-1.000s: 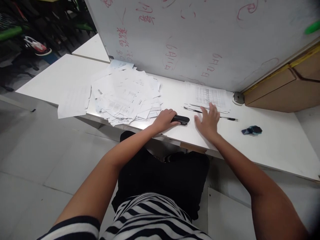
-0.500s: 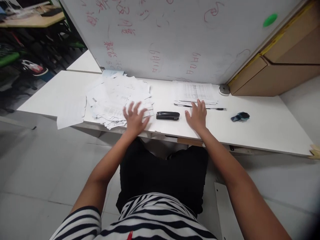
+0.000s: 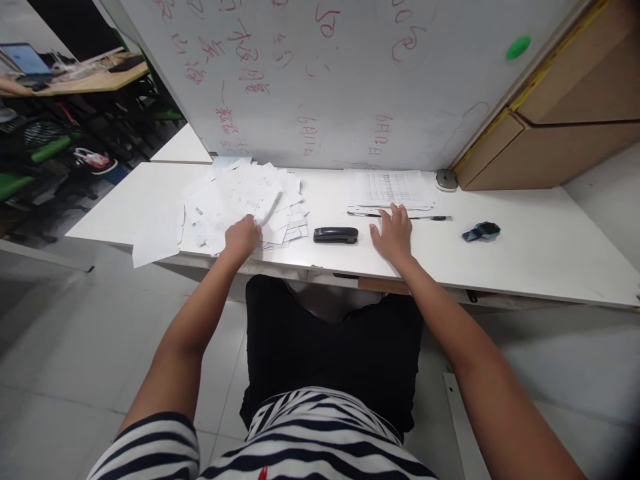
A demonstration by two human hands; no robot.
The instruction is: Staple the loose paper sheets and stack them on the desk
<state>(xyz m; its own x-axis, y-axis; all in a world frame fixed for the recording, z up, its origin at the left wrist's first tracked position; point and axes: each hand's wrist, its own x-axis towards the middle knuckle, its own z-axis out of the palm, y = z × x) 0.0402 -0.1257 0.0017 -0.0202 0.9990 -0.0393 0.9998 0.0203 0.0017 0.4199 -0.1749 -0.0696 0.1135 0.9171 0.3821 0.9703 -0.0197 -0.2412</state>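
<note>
My left hand (image 3: 243, 237) is closed on the edge of a paper sheet (image 3: 268, 208), whose right side lifts off a loose, messy heap of papers (image 3: 225, 193). My right hand (image 3: 394, 235) rests on the white table with its fingers apart, fingertips close to a thin black pen (image 3: 430, 218). Between the hands lies a black stapler (image 3: 335, 235), touched by neither. Behind the right hand is a neater stack of printed sheets (image 3: 390, 187) with a table of figures on top.
A dark blue watch-like object (image 3: 481, 231) lies on the white table (image 3: 530, 260) at the right. A whiteboard (image 3: 345, 80) with red writing stands along the back. Cardboard boxes (image 3: 550, 157) and a small grey device (image 3: 447, 179) are at the back right.
My left hand has moved left, from hovering open at the heap's right edge, and closed on a sheet, raising its edge. The right hand stays put. The view has shifted slightly left.
</note>
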